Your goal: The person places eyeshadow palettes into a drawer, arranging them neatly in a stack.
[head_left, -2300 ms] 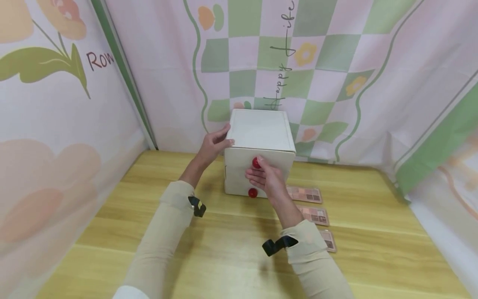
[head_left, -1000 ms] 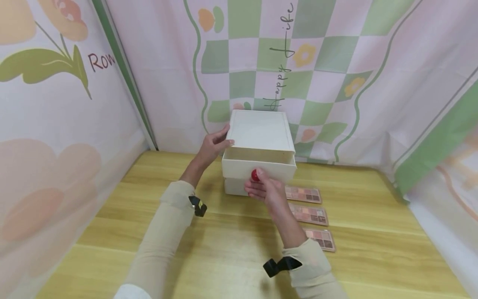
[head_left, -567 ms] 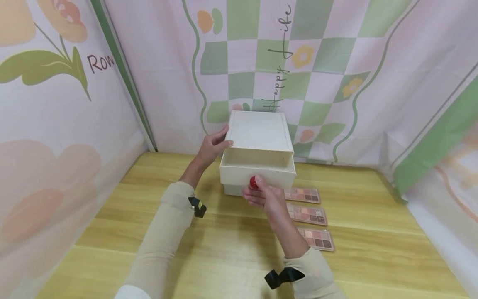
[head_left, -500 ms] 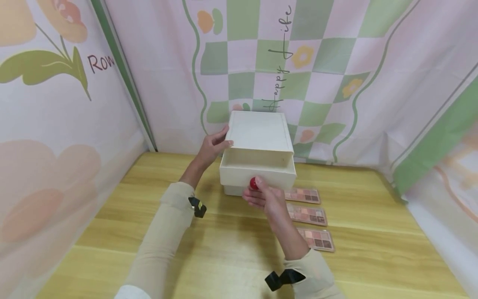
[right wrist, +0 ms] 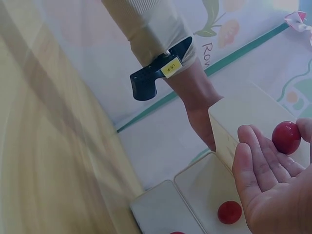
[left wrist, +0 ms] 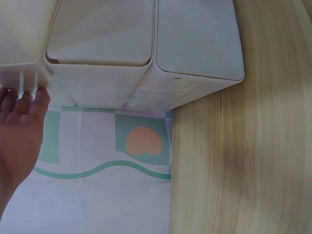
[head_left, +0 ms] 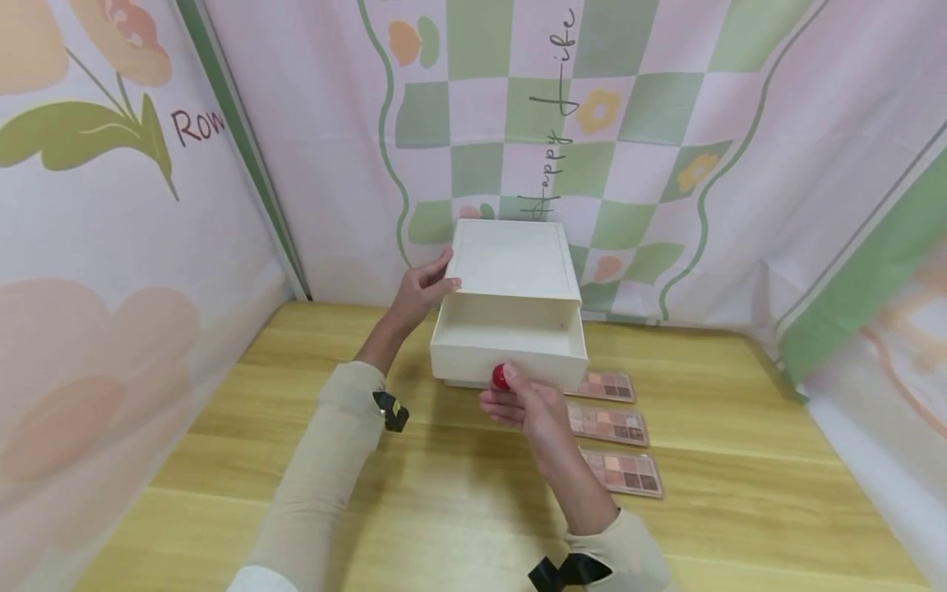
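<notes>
Pinches red knob (head_left: pixel 501 376) of extended top drawer (head_left: pixel 473 360) with right hand (head_left: pixel 534 411). Rests left hand (head_left: pixel 417 300), with fingers nearly straight, on left side of white cabinet (head_left: pixel 514 258) (far middle of table (head_left: pixel 436 510), left of palettes (head_left: pixel 617 426)).

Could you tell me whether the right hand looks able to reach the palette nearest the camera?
Probably, but the right hand would likely have to release the red knob first; nothing lies on the visible part of the nearest palette.
</notes>
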{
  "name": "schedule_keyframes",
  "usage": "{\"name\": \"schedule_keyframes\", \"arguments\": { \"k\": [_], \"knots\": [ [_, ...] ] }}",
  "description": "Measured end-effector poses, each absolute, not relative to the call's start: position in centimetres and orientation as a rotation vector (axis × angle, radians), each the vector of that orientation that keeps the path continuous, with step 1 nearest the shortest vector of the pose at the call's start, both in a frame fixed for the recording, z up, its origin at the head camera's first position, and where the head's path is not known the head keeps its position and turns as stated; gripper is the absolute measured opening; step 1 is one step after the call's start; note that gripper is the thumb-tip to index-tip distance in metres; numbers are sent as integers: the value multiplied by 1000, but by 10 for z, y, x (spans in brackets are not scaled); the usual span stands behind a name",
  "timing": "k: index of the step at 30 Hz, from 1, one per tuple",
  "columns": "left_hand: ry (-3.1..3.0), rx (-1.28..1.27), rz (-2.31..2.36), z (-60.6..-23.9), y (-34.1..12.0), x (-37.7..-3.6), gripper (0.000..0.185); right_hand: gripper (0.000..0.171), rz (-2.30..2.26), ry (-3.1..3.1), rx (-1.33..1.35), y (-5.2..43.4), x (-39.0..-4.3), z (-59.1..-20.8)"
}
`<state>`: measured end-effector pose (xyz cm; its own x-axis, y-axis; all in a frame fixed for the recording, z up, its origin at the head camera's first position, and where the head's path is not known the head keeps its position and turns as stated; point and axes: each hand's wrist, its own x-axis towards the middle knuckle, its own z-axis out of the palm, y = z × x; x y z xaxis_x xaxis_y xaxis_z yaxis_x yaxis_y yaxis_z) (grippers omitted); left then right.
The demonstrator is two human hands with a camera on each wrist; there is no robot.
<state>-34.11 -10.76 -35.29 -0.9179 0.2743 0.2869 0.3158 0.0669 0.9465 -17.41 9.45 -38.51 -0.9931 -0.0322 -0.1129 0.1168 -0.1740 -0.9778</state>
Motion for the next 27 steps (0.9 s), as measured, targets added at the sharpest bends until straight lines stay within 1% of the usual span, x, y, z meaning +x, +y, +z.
{"name": "schedule_keyframes", "arguments": {
  "k": [13, 19, 27],
  "knots": [
    [-2272, -611, -2038, -352, -106, -340, 68, 34, -2312, 1956, 83, 97, -157, -385],
    [-2253, -610, -2045, -353, -106, -340, 68, 34, -2298, 1943, 100, 98, -149, -385],
    [-2259, -615, -2036, -355, -106, -341, 68, 37, -2265, 1935, 56, 99, -145, -389]
  ]
}}
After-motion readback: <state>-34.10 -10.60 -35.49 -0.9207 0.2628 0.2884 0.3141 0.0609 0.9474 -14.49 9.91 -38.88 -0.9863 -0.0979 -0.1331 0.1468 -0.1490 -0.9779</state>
